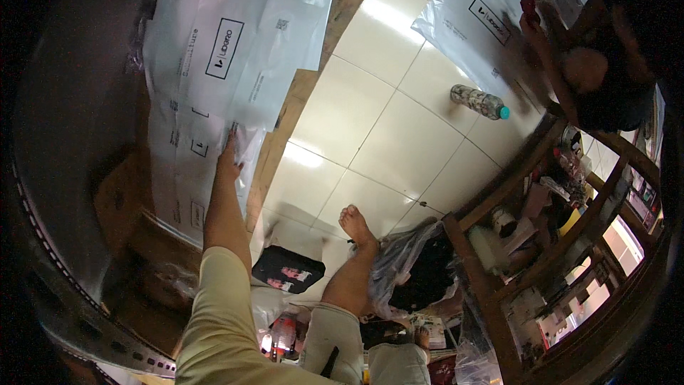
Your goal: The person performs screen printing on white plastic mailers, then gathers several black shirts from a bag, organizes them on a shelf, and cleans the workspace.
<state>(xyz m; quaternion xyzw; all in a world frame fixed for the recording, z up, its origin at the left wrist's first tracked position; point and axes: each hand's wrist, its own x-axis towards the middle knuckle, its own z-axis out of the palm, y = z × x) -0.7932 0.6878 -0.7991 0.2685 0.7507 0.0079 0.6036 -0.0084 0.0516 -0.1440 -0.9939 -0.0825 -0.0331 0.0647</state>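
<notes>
My left hand (229,160) reaches forward from a pale yellow sleeve and rests on a white printed plastic sheet (235,50). A finger stretches forward and the thumb stands apart from it. Beside the hand the plastic is crinkled. Several such sheets overlap on a long wooden surface, whose bare edge (283,110) shows to the right of them. My right hand is not in view.
At right a person (584,71) holds a small red thing near another plastic sheet (474,18). A bottle with a teal cap (479,102) lies on the tiled floor (388,139). A black bag (288,269), plastic-wrapped black goods (427,271) and a cluttered wooden rack (527,278) are nearer.
</notes>
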